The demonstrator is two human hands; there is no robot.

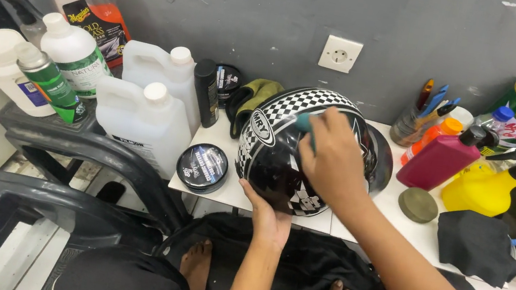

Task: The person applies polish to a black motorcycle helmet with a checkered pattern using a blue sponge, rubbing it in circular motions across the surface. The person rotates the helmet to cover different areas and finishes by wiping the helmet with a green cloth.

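A black motorcycle helmet (pixel 278 148) with a black-and-white checkered band stands on a small white table (pixel 392 211) against a grey wall. My left hand (pixel 268 217) cups the helmet's lower front edge from underneath. My right hand (pixel 333 157) lies on top of the shell, pressing a small teal pad (pixel 303 123) against it; most of the pad is hidden under my fingers. A round black tin (pixel 202 167) with its lid on sits just left of the helmet.
White jugs (pixel 142 116) and several bottles crowd the left. An olive round pad (pixel 418 205), black cloth (pixel 477 245), magenta bottle (pixel 442 160), yellow spray bottle (pixel 482 191) and brush cup (pixel 413 125) lie right. Black plastic chairs (pixel 85 145) stand lower left; my bare feet show below.
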